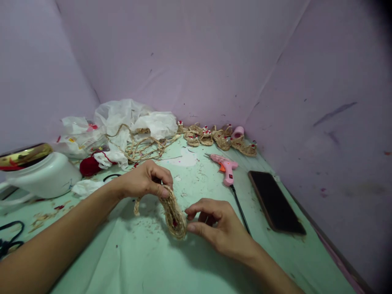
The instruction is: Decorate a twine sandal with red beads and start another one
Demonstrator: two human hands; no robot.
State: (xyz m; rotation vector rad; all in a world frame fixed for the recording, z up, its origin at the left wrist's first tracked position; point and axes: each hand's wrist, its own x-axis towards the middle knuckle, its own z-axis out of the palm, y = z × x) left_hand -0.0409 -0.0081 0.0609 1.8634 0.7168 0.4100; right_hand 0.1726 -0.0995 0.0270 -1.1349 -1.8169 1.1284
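Note:
Pinched by its upper end, an elongated coil of braided jute rope [174,216] hangs from my left hand [150,179], whose thumb and fingers are closed on it. A small red spot shows in the coil's middle near the lower end. A loose braided end [136,207] dangles below my left hand. My right hand [219,224] is at the coil's lower right edge, thumb and forefinger apart. Whether its fingertips touch the coil, I cannot tell. Beyond my right hand, a pink glue gun [226,166] lies on its side.
A dark phone [275,202] lies at right. Several small jute pieces with beads [206,138] line the back wall. Loose jute rope [147,149], white plastic bags [128,116], red yarn [90,166] and a white plastic container [45,175] occupy the left. Scraps litter the green cloth [147,261].

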